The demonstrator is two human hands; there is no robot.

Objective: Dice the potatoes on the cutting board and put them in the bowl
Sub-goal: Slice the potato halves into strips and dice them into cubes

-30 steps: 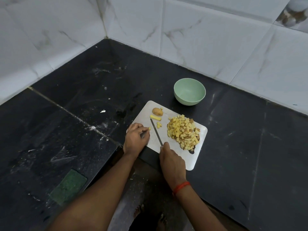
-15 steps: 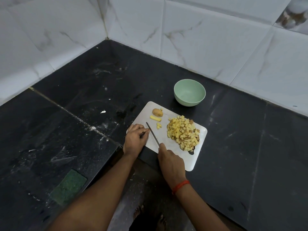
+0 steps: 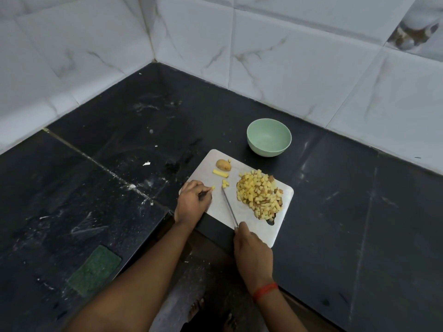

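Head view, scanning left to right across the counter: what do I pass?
Green scrub pad → left hand, holding a potato bit → knife → pile of diced potato. The bowl and right hand overlap the pile, so they are omitted.

glossy marble tiles (image 3: 299, 68), matt bowl (image 3: 269, 137)

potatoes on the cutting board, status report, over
Left hand pinches small yellow potato piece, right hand grips steel knife. Diced potato heap on white cutting board, pale green bowl empty. Nothing blocking.
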